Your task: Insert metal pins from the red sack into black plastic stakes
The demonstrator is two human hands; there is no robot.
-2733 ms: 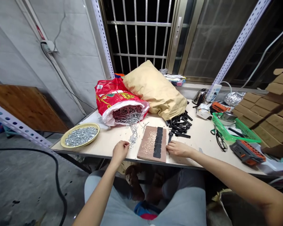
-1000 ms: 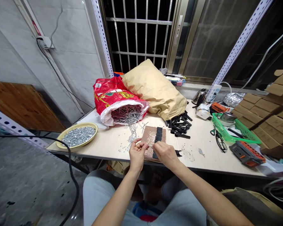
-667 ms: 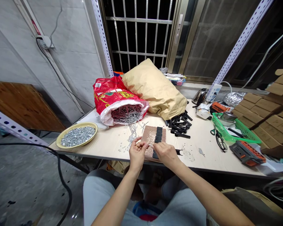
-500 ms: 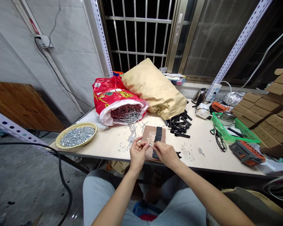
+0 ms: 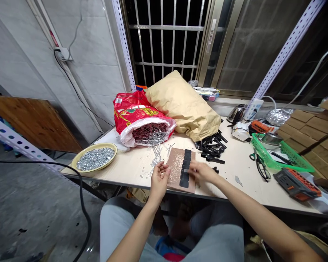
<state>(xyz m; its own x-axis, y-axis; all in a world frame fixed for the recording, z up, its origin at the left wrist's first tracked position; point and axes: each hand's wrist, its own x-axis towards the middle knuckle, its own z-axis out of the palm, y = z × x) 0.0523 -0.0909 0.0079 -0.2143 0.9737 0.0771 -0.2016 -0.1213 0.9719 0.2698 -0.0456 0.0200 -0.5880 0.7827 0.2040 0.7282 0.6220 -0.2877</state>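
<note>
My right hand (image 5: 205, 171) sits just right of centre in the frame, over the right edge of the brown board (image 5: 175, 171). Its fingertips are pinched on a small black piece (image 5: 185, 170) in the column of black pieces (image 5: 186, 162) that runs down the right side of the board. My left hand (image 5: 159, 179) lies at the board's left edge, just left of centre. Its fingers are curled in with the thumb close to them, and I cannot tell whether anything small is caught between them.

The board lies flat at the near edge of the table (image 5: 125, 169), with a pale speckled patch on its left half. Loose screws (image 5: 156, 157) are scattered just above my left hand, spilling from the red bag (image 5: 135, 112) higher up. A tan sack (image 5: 184, 103) leans beside that bag at top centre. A pile of black parts (image 5: 211, 145) lies above my right hand. A yellow dish of metal bits (image 5: 94, 162) stands at the left. On the right are scissors (image 5: 259, 165) and a green basket (image 5: 282, 154).
</note>
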